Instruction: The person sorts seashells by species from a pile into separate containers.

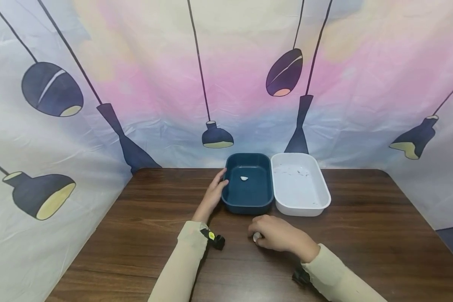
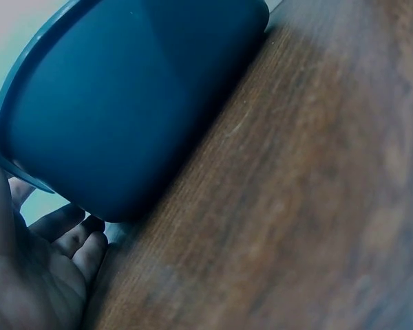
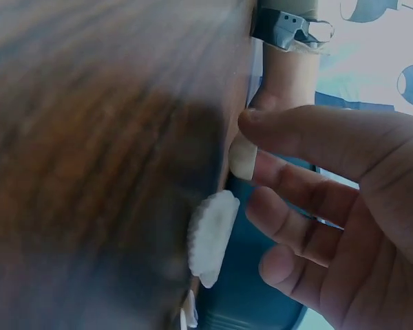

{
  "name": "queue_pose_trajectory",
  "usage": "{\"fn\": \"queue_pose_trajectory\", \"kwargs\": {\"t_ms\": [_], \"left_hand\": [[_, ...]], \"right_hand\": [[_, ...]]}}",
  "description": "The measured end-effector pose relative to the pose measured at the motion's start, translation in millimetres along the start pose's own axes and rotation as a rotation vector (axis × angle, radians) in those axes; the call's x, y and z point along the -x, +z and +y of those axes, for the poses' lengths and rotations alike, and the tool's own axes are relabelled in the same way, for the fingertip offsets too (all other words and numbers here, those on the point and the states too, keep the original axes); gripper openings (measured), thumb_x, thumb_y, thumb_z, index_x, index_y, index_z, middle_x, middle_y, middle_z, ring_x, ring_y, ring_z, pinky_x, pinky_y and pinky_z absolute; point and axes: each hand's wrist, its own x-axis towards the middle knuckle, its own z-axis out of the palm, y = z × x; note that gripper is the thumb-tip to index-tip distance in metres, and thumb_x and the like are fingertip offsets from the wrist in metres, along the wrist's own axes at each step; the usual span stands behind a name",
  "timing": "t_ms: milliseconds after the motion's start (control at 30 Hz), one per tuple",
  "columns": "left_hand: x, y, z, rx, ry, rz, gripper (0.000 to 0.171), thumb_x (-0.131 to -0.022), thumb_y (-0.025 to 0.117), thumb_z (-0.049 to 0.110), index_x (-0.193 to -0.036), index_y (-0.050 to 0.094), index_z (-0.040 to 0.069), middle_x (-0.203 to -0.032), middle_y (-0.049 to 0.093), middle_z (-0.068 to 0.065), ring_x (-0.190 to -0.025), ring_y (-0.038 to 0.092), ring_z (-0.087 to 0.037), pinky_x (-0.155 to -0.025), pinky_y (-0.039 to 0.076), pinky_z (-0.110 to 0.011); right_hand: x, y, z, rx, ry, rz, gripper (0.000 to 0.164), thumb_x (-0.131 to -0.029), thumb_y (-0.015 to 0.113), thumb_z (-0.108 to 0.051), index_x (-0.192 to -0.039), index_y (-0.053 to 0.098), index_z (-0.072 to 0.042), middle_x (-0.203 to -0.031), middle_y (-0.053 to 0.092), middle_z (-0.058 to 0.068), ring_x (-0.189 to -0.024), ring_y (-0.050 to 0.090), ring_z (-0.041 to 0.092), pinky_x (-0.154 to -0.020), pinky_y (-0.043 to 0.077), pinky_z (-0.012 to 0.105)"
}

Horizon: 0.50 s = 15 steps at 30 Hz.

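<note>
My left hand (image 1: 212, 193) rests at the left side of a dark blue rectangular tray (image 1: 248, 205), fingertips at its rim. Seen from the left wrist, its fingers (image 2: 74, 237) lie loosely near the tray's outer wall. A small white seashell-like piece (image 1: 243, 178) lies inside this tray. In front of the tray, low over the table, my right hand (image 1: 278, 235) pinches a pale, smooth piece (image 3: 243, 158) between thumb and index finger, the other fingers loosely bent. Close beside it in the right wrist view is a white shell (image 3: 213, 237) with a ridged edge.
A white rectangular tray (image 1: 300, 209) stands against the blue one's right side, with several tiny bits inside. Both are near the far edge of the brown wooden table (image 1: 151, 218). A cloth backdrop (image 1: 154, 84) printed with lamps hangs right behind.
</note>
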Motion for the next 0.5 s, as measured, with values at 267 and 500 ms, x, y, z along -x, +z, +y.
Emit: {"fn": "queue_pose_trajectory", "kwargs": {"t_ms": [267,500], "left_hand": [[-0.6,0.9,0.0,0.01,0.022,0.0,0.054,-0.113,0.045,0.022,-0.166,0.036,0.014,-0.173,0.026,-0.013,-0.159,0.02,-0.037,-0.125,0.021,-0.06],[-0.1,-0.4,-0.7,0.017,0.011,0.002,0.054,-0.113,0.047,0.023,-0.166,0.036,0.014,-0.173,0.025,-0.014,-0.16,0.019,-0.037,-0.125,0.02,-0.06]], "right_hand": [[1,-13,-3,-0.029,-0.022,-0.01,0.016,-0.089,0.078,-0.005,-0.103,0.082,-0.013,-0.093,0.068,-0.005,-0.085,0.063,0.006,-0.074,0.055,0.028],[-3,-26,-10,-0.044,0.007,-0.066,0.016,-0.091,0.075,-0.007,-0.106,0.081,-0.01,-0.094,0.063,-0.006,-0.082,0.058,0.005,-0.076,0.055,0.028]]}}
